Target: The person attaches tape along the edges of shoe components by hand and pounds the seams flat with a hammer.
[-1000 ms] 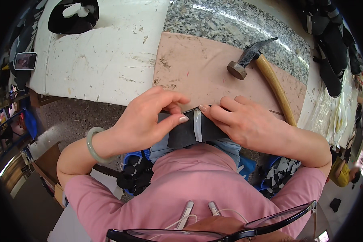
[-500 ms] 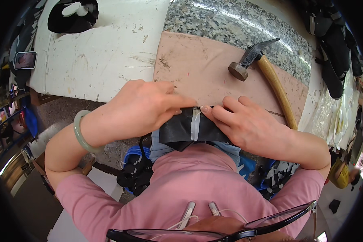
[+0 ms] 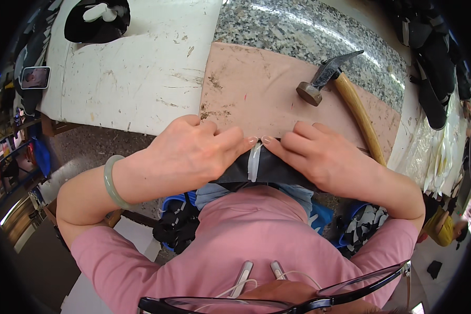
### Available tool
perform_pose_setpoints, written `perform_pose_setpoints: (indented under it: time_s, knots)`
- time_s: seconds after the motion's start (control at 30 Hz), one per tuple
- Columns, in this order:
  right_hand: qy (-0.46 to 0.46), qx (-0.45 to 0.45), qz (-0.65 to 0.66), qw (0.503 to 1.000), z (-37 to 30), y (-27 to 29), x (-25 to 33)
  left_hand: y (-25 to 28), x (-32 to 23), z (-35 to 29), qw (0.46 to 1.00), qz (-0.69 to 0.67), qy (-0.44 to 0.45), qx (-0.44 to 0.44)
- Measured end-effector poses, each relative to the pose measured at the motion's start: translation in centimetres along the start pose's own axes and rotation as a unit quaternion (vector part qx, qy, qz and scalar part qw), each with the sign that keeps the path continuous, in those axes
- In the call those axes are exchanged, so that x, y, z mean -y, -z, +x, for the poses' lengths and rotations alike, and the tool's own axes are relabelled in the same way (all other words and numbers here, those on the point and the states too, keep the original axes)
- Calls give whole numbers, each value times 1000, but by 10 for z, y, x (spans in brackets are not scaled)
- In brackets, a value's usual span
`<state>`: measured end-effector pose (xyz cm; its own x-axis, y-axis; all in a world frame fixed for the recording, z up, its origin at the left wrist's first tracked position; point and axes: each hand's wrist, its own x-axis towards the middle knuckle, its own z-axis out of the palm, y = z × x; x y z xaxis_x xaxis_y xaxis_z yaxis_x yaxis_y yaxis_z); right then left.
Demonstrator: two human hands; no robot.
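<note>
A black leather-like piece (image 3: 277, 167) with a white strip (image 3: 254, 162) down its middle hangs at the table's near edge. My left hand (image 3: 201, 149) is closed on its upper edge, left of the strip. On the other side of the strip, my right hand (image 3: 311, 154) grips the same edge. Both thumbs press there, their tips almost meeting at the top of the strip. The fingers behind the edge are partly hidden. Beyond my right hand, a hammer (image 3: 358, 107) with a wooden handle lies on a pinkish mat (image 3: 256, 89).
A granite slab (image 3: 298, 31) lies beyond the mat. On the white tabletop (image 3: 136, 78) at left stands a black holder (image 3: 83, 31) with a white object in it. A phone (image 3: 35, 77) lies far left. Plastic bags (image 3: 429, 152) and black pieces (image 3: 434, 78) crowd the right. Blue bins (image 3: 175, 220) stand below.
My left hand has shifted: its index finger, stretched along the edge before, is now curled, and its thumb has come up beside the right thumb. The right hand has barely moved.
</note>
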<state>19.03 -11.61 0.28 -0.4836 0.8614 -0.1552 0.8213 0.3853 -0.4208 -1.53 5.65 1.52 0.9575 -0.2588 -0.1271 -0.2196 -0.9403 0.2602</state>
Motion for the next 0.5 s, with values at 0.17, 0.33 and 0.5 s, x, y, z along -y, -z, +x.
perform_pose_setpoints:
  time_s: [0.17,0.33,0.5]
  knots:
    - [-196,-317,-11,928,-24,3,-28,1,-6,-4,998,60,-4,18]
    - [-337,-271,-5,902,-26,-3,-43,-3,-5,-4,998,61,-6,9]
    - [-303,-307,54,900,-25,10,-5,-5,-5,-4,998,60,-1,7]
